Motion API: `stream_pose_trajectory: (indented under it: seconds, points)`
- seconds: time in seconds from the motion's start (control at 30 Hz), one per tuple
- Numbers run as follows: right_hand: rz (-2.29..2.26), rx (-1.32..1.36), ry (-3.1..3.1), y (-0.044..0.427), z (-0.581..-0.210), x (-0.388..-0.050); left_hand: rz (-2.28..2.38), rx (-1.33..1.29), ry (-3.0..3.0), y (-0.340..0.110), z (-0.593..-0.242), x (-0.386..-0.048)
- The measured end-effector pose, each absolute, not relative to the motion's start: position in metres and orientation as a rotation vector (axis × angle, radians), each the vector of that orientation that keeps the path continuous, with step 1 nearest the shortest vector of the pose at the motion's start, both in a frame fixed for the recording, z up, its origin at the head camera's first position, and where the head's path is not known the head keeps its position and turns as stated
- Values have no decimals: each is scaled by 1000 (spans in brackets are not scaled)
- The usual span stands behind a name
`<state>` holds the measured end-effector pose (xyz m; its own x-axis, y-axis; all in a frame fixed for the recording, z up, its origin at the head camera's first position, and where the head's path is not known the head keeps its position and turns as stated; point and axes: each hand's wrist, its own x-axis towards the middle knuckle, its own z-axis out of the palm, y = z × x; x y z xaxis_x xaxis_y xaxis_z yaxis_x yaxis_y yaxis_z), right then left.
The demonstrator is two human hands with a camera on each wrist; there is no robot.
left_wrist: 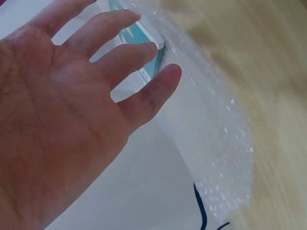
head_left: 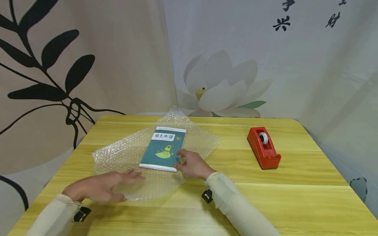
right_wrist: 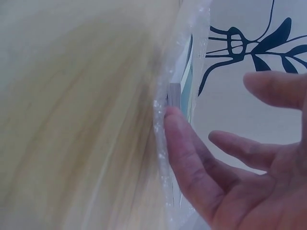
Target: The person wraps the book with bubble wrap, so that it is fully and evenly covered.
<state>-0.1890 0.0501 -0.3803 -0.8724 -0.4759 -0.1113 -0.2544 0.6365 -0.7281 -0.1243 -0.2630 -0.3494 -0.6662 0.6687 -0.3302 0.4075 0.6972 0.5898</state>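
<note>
A green book with a white title label (head_left: pixel 160 149) lies face up and slightly turned on a sheet of bubble wrap (head_left: pixel 118 157). My right hand (head_left: pixel 195 165) is at the book's right edge, thumb and fingers apart. In the right wrist view a fingertip of that hand (right_wrist: pixel 249 177) meets the edge of the book (right_wrist: pixel 174 96) beside the bubble wrap (right_wrist: pixel 160 129). My left hand (head_left: pixel 101 186), palm down with fingers spread, is over the wrap's front left part. The left wrist view has its palm (left_wrist: pixel 62 105) and loose fingers, with nothing held.
A red tape dispenser (head_left: pixel 264 147) with a roll of tape stands on the right side of the wooden table (head_left: pixel 310 203). Behind the table hangs a pale curtain (head_left: pixel 133 49) with printed leaves, a lotus flower and some characters.
</note>
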Motion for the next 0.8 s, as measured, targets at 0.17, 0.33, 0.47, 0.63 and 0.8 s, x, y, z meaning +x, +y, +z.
stream_pose_trajectory:
  seconds: [0.17,0.33,0.47,0.63,0.8]
  points:
    - [-1077,-591,2564,51,-379,-189,688,872,2455,-268,-346,-128]
    - [-1067,-593,2558,51,-380,-189,769,810,2491,-273,-343,-134]
    - [-1063,-595,2552,52,-380,-189,839,793,2509,-274,-343,-138]
    - [-1065,-608,2540,53,-380,-189,872,793,2578,-274,-343,-142]
    - [-1079,-620,2529,54,-380,-190,878,791,2711,-270,-343,-149]
